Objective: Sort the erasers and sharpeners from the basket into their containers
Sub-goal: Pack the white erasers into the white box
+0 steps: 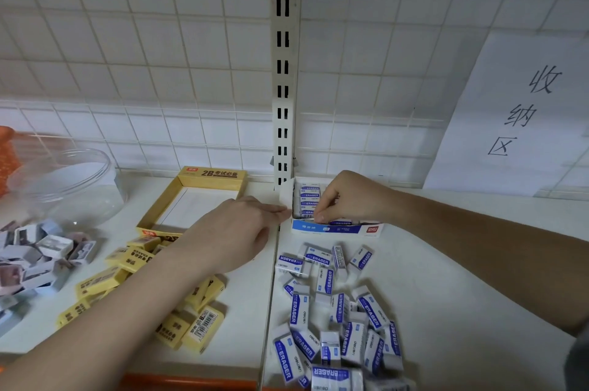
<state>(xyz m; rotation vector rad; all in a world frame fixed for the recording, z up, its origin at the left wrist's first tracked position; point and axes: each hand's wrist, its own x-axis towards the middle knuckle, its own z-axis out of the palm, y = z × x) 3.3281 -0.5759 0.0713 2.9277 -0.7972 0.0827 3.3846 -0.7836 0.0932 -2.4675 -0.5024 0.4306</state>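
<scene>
A blue and white eraser box (334, 227) stands at the back of the shelf with a row of blue erasers (308, 196) inside. My right hand (347, 196) reaches into it, and its curled fingers pinch an eraser at the box's front. Straight fingers of my left hand (236, 231) touch the box's left wall. Several loose blue and white erasers (334, 320) lie in front of the box. An empty yellow box (191, 199) stands to the left, with yellow erasers (140, 292) scattered before it. Sharpeners (35, 260) are piled at the far left.
A clear round plastic tub (67, 186) lies at the back left, something orange (8, 158) behind it. A white slotted upright (283, 88) splits the wire grid wall. A paper sign (522, 113) hangs at the right. An orange shelf edge (191, 382) runs along the front.
</scene>
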